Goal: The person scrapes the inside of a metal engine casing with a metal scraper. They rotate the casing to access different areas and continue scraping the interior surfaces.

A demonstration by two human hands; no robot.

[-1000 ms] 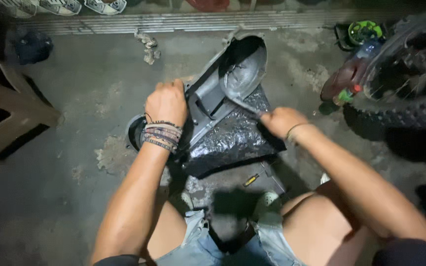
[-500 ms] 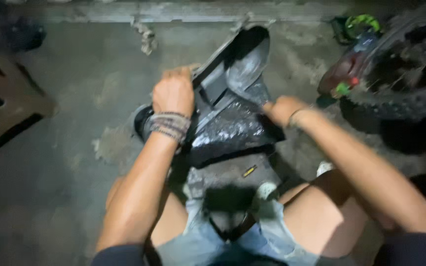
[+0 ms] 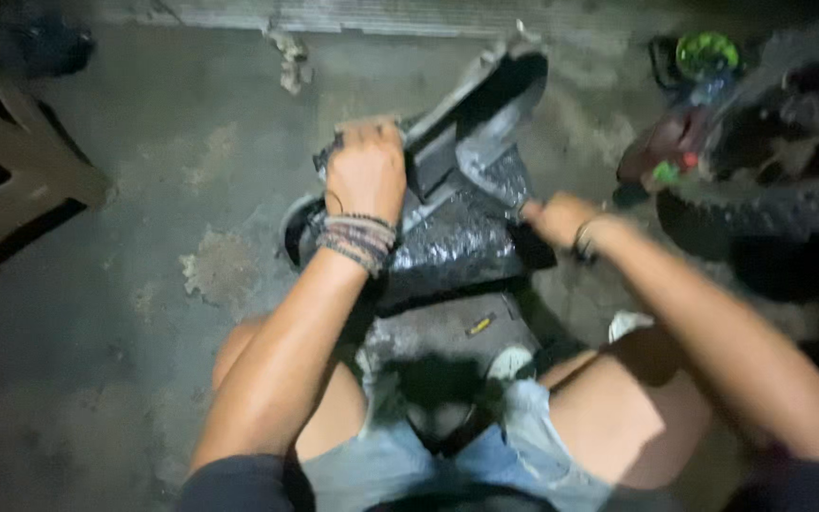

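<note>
A dark grey plastic vehicle body panel (image 3: 471, 152) stands tilted on the concrete floor in front of me, its lower part dirty and glinting (image 3: 457, 242). My left hand (image 3: 365, 171), with several bracelets at the wrist, grips the panel's upper left edge. My right hand (image 3: 556, 218), also with a wristband, holds the panel's right edge lower down. Both arms reach forward over my bare knees and denim shorts.
A knobbly tyre (image 3: 770, 199) with red and green parts near it lies at the right. A wooden stool (image 3: 11, 180) stands at the left. A small yellow-handled tool (image 3: 481, 324) lies on the floor below the panel. A step edge (image 3: 334, 14) runs along the top.
The view has shifted downward and blurred. My left hand has moved slightly up the panel's left edge; my right hand stays on the right edge. The panel looks tipped a little more upright.
</note>
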